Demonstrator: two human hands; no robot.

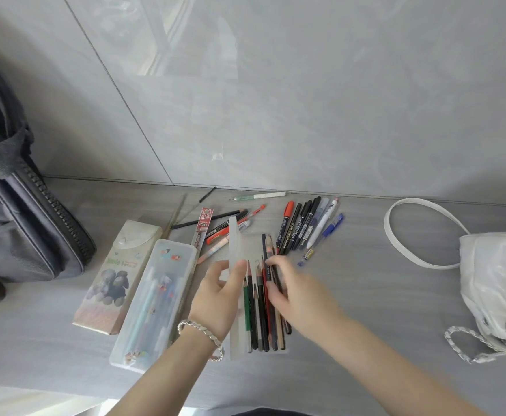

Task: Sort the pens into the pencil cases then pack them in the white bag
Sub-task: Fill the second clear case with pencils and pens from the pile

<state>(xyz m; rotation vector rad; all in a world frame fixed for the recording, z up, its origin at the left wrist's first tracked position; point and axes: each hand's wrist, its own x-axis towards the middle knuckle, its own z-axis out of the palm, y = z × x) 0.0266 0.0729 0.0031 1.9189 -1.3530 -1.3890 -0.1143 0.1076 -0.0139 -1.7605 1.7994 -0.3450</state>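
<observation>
A clear open pencil case (236,334) lies in front of me with several pencils (260,310) lined up inside. Its lid (234,241) stands raised, and my left hand (220,298) holds that lid at its edge. My right hand (293,292) rests on the pencils with its fingertips pinching a dark pencil (271,256). A shut clear pencil case (155,298) with pens inside and a bear-print pencil case (116,271) lie to the left. Loose markers (301,225) and red pens (224,226) lie behind. The white bag (497,283) sits at the far right.
A dark grey backpack (14,211) stands at the left against the tiled wall. The white bag's strap (407,229) loops onto the table, and its chain (467,343) lies near the front right. A blue pen (332,226) and a green-white pen (260,196) lie near the wall.
</observation>
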